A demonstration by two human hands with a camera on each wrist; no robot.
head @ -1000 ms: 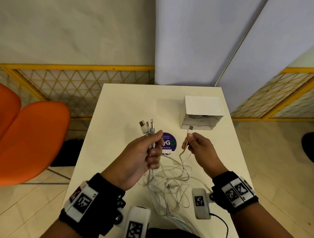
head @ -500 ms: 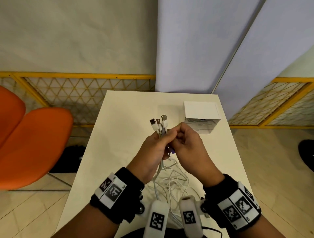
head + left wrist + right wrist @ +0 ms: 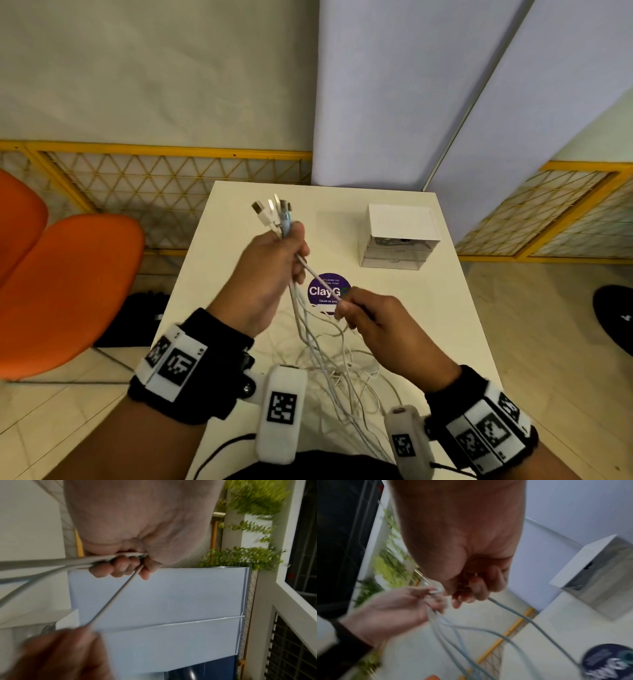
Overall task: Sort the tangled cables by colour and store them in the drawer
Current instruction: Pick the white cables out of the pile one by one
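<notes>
Cables [image 3: 329, 363] trail in a tangle from the table's [image 3: 455, 329] near edge up into the left hand [image 3: 270, 274], whose grip bunches their plugs. The right hand [image 3: 373, 318] pinches one cable taut. Drawer [image 3: 399, 236] sits toward the far right corner.

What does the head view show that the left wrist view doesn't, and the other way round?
Only the head view shows the connector ends fanned above the left hand, the loose tangle on the table, and the purple sticker. Only the left wrist view shows the left fingertips curled round the bundle, and green plants. Both show the right hand pinching one white cable stretched taut between the hands.
</notes>
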